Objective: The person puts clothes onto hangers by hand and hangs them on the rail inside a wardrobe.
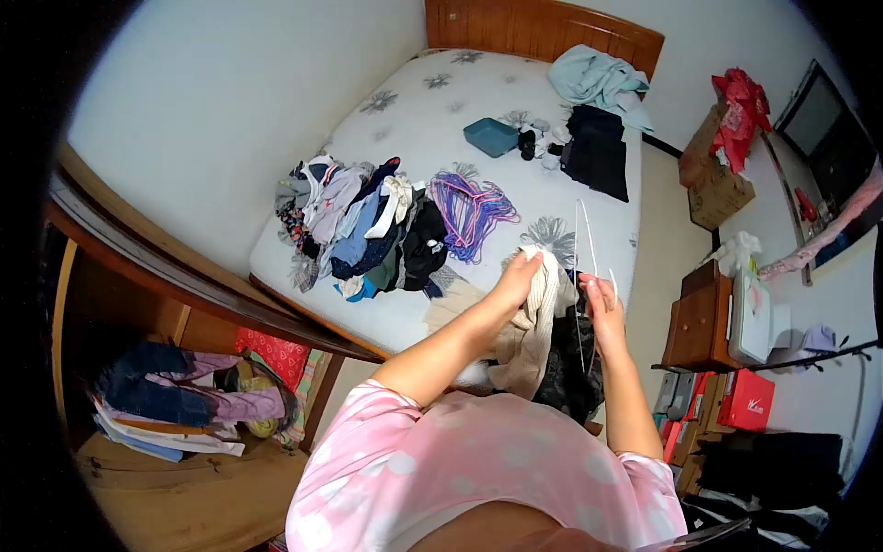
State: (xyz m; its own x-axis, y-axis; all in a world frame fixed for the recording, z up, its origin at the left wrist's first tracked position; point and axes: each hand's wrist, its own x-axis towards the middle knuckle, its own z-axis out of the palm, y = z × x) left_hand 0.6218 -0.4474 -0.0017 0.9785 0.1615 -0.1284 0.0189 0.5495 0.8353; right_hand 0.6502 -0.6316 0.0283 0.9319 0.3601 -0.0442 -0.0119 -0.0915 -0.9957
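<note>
My left hand [521, 279] is closed on the upper part of a cream knitted garment [532, 336], which hangs down in front of me over the bed's edge. Beside it, my right hand [602, 299] grips a thin white clothes hanger [588, 241], its long wires pointing up and away. Dark clothing [568, 373] lies below the hanger. Farther up the mattress is a tangle of purple, pink and blue hangers [471, 213]. To its left spreads a heap of mixed clothes [354, 225].
On the bed [414, 110] are a teal tray [492, 137], small rolled items [541, 143], folded black clothes [596, 152] and a pale blue cloth [602, 81]. An open wardrobe [156, 478] with clothes stands at the left. Boxes [722, 189] and a wooden cabinet [694, 317] line the right wall.
</note>
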